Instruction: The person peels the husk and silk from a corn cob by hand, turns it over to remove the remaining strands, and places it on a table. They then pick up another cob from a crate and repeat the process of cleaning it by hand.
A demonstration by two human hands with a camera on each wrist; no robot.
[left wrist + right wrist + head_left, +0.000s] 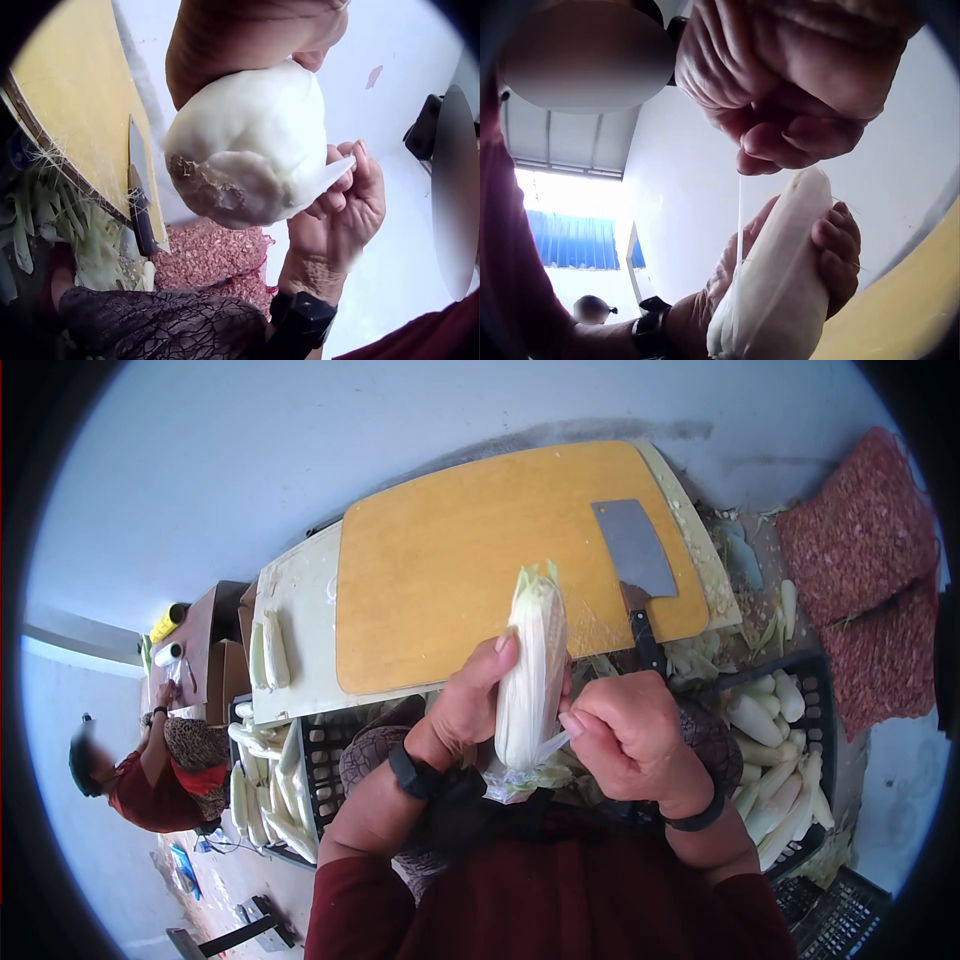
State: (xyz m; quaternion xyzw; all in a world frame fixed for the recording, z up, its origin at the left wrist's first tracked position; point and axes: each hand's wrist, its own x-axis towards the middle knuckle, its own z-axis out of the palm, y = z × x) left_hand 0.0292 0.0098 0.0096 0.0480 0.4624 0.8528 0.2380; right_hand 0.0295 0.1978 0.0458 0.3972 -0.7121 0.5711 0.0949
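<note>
An ear of corn in pale husk (531, 680) stands upright in my left hand (470, 695), its green-tipped end pointing away from me. The fingers of that hand wrap round the husk, as the right wrist view also shows on the corn (787, 277). My right hand (635, 740) pinches a thin strip of husk (553, 745) beside the lower end. In the left wrist view the cut base of the ear (232, 184) faces the camera, and the strip (330, 180) runs from it to my right hand (337, 210).
A cleaver (640, 560) lies on the yellow cutting board (450, 550). Two ears (270, 650) lie left of the board. Black crates of corn stand at left (325, 760) and right (825, 730). Red mesh sacks (860, 530) are at right; another person (160, 785) sits at left.
</note>
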